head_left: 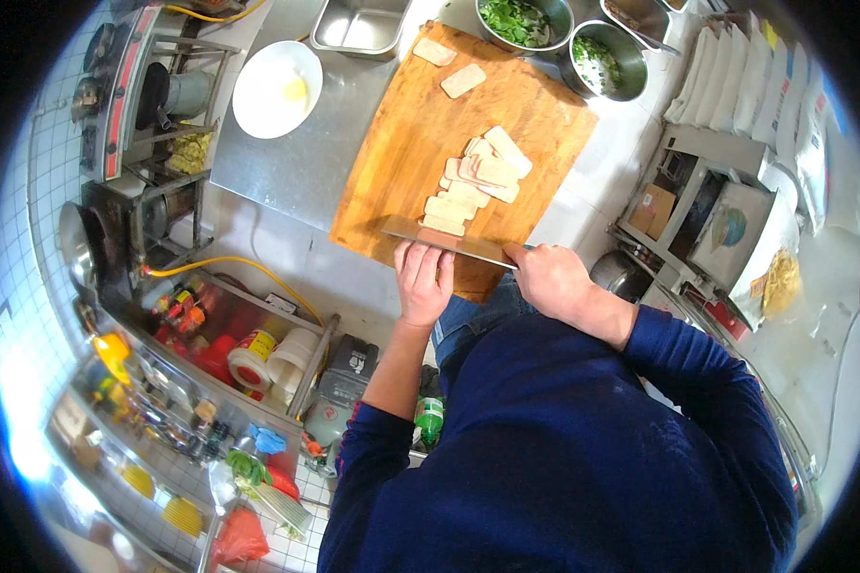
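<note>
My right hand [554, 280] grips a broad kitchen knife [478, 251] by its handle, which the fingers cover. The blade points left across the near part of a wooden cutting board [382, 162]. Just on my side of the blade, the bent fingers of my left hand [424, 280] press together on a piece of pale pink luncheon meat [441, 238], mostly hidden by hand and knife. Beyond the blade, overlapping rectangular meat slices [487, 172] trail away from me. Two separate slices, a left one [435, 52] and a right one [464, 81], lie near the far edge.
Left of the board, a white bowl [268, 110] rests on a metal tabletop [258, 172], with a steel pan [358, 43] behind. Metal bowls of chopped greens, one far [521, 36] and one nearer [592, 76], stand at the far right. A metal shelf [258, 401] holds tubs at left.
</note>
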{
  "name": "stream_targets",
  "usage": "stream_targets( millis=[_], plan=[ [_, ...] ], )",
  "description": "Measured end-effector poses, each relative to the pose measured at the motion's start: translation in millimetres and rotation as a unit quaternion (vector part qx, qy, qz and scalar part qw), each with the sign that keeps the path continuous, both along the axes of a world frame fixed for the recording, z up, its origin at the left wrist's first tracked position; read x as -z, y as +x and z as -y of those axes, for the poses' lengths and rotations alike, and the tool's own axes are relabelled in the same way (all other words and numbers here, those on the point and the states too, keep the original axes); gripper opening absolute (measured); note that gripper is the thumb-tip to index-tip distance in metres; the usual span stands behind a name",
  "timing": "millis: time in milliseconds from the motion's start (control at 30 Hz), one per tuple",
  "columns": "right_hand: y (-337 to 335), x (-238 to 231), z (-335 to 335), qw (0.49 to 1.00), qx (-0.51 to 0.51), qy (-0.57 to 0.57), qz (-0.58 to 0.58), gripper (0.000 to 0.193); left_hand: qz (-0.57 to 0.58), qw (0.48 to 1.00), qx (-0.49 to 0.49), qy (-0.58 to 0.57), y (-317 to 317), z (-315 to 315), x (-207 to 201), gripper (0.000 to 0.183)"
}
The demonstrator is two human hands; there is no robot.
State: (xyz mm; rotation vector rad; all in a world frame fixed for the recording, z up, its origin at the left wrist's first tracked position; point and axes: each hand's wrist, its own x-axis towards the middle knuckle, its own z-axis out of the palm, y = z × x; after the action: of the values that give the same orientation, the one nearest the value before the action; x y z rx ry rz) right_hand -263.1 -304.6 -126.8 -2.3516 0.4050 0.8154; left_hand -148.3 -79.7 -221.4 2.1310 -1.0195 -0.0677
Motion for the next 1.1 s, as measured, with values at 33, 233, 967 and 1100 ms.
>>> stream_targets(
  millis=[33,233,967,1100],
  plan=[
    [-1,1,2,1.000,0.005,0.008,0.007,0.025,0.000,1.000,-0.001,0.004,0,1,-2,0.021],
    [-4,-16,17,0.998,0.048,0.028,0.016,0.023,0.028,0.999,-0.008,-0.016,-2,6,-8,0.021],
    [13,-20,-1,0.999,-0.013,0.007,-0.041,0.022,-0.001,1.000,-0.010,-0.020,-1,1,1,0.022],
    [14,-5,-4,1.000,0.008,0.005,-0.017,0.021,0.000,1.000,-0.019,-0.018,-1,4,-4,0.022]
  ],
)
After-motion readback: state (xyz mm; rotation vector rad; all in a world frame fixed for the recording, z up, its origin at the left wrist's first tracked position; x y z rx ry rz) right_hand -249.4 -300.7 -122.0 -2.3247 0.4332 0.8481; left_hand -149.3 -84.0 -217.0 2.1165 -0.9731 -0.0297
